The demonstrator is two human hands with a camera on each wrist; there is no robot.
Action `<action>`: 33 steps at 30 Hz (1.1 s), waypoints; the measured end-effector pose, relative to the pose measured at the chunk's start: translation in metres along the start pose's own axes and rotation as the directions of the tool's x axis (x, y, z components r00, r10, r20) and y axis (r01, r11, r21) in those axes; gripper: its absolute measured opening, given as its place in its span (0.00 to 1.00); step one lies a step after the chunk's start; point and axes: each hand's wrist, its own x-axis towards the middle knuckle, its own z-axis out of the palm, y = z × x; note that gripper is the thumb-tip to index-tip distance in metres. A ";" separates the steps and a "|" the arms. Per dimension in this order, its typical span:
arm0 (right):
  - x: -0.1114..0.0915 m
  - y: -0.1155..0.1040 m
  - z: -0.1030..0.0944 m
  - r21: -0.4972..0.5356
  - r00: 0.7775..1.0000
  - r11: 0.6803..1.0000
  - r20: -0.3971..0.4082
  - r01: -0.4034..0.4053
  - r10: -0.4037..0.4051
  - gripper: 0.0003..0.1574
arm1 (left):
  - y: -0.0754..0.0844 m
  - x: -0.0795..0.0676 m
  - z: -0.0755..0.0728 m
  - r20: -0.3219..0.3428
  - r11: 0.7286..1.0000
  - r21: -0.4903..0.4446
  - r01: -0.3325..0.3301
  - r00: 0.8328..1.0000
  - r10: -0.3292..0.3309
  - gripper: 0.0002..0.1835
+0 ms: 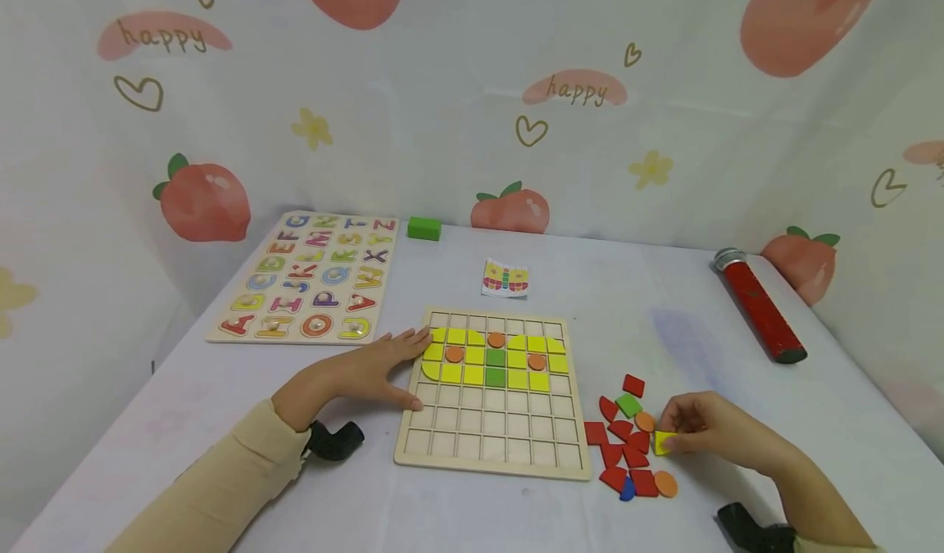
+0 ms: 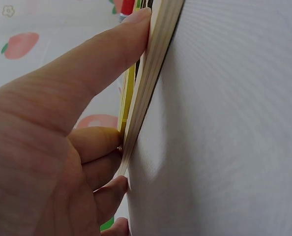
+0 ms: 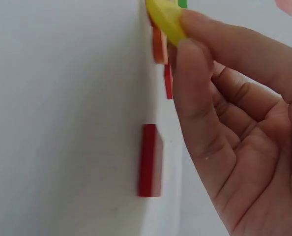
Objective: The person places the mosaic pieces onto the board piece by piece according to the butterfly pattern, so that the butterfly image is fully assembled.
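Observation:
My left hand (image 1: 372,370) lies spread against the left edge of a wooden grid board (image 1: 494,451), fingertips at its upper left and thumb lower on the edge. Yellow tiles, two green squares (image 1: 496,367) and several orange discs (image 1: 455,354) fill cells in the board's upper rows. Right of the board, my right hand (image 1: 711,430) pinches a yellow tile (image 3: 166,22) between thumb and forefinger, with its outline partly covered. Beside that hand lies a loose group of tiles: red ones (image 1: 643,482), a green one (image 1: 628,405), a blue one (image 1: 628,490) and orange discs (image 1: 666,484).
A small picture card (image 1: 505,278) lies behind the board. At the back left are an alphabet puzzle board (image 1: 359,330) and a green block (image 1: 424,228). A red cylinder with a silver end (image 1: 761,307) lies at the right. A printed curtain (image 1: 413,86) hangs behind the table.

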 end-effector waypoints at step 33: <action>0.106 -0.074 0.025 -0.039 0.994 0.995 -0.050 0.094 -0.096 0.09 | -0.001 0.000 0.001 0.002 1.000 0.000 -0.022 1.000 0.022 0.54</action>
